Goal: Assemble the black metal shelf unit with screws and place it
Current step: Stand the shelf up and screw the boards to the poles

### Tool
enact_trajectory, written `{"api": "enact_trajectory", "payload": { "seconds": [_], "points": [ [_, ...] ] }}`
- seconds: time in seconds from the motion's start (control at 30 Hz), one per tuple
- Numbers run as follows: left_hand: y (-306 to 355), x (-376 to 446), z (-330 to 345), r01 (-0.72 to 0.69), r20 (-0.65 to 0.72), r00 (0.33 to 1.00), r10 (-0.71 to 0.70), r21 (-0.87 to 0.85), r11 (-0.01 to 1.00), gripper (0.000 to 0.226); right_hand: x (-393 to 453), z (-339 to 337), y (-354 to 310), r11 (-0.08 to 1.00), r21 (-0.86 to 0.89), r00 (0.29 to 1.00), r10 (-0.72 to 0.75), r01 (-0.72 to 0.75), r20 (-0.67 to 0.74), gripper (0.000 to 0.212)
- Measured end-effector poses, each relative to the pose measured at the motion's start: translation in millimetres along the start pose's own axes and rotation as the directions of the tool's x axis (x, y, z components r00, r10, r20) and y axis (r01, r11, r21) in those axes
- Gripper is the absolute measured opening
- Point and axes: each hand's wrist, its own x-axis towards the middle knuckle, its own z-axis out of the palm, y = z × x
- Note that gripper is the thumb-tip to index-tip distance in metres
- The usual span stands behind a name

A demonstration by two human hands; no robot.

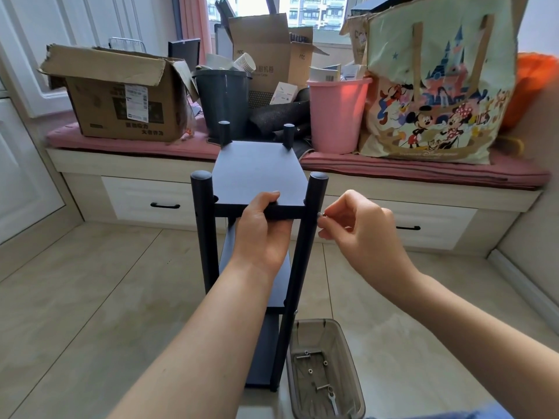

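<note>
The black metal shelf unit (257,173) stands upright on the tiled floor in the middle of the head view, with four round posts and three shelves. My left hand (261,228) grips the front edge of the top shelf, thumb on top. My right hand (357,225) pinches a small silver screw (320,214) against the outer side of the front right post (311,219), level with the top shelf.
A translucent grey tray (351,373) on the floor by the shelf's right foot holds several screws and a small wrench. Behind the shelf a drawered window bench with a pink cushion (423,172) carries cardboard boxes, a dark bin, a pink bin (335,116) and a printed bag.
</note>
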Motion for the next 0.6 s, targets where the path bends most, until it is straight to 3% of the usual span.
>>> {"api": "enact_trajectory", "payload": {
  "seconds": [0.1, 0.27, 0.6],
  "points": [
    [-0.4, -0.1, -1.6, 0.0, 0.017, 1.0, 0.0, -0.003, 1.0, 0.027, 0.6, 2.0, -0.1, 0.994, -0.078, 0.997, -0.078, 0.077, -0.007, 0.009],
    [-0.6, 1.3, -2.7, -0.006, 0.021, 1.0, 0.006, -0.001, 1.0, 0.032, 4.4, 2.8, 1.5, 1.0, 0.007, 1.0, 0.031, -0.031, -0.002, 0.013],
    [-0.1, -0.1, -5.1, 0.008, 0.004, 1.0, -0.009, 0.015, 1.0, 0.04, 4.5, 2.8, 1.4, 1.0, 0.008, 1.0, 0.031, -0.031, 0.007, 0.012]
  ]
}}
